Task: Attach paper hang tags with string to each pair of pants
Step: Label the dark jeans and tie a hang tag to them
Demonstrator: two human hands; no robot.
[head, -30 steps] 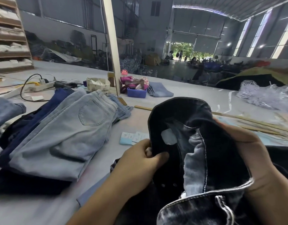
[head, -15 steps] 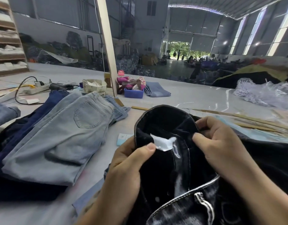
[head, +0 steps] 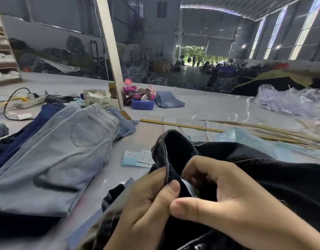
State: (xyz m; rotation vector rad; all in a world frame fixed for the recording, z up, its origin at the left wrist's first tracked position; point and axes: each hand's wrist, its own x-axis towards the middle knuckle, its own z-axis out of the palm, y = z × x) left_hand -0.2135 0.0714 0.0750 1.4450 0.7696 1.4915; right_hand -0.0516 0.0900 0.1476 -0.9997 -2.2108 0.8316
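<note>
Both hands work the waistband of the black pants [head: 264,177], hunting the inner label.

The left hand [head: 144,204] pinches the waistband edge between thumb and curled fingers; the right hand [head: 226,201], touching it thumb to thumb, curls round the fabric just beside a white label [head: 187,184]. The hang tags [head: 137,157] lie untouched on the table just beyond the left hand. Next, I judge, one hand must free itself to reach for a tag.

You face a big grey hall whose open doorway [head: 195,55] shows green daylight. Tall windows [head: 274,38] glow at right; wooden shelves [head: 4,56] stand far left.
</note>
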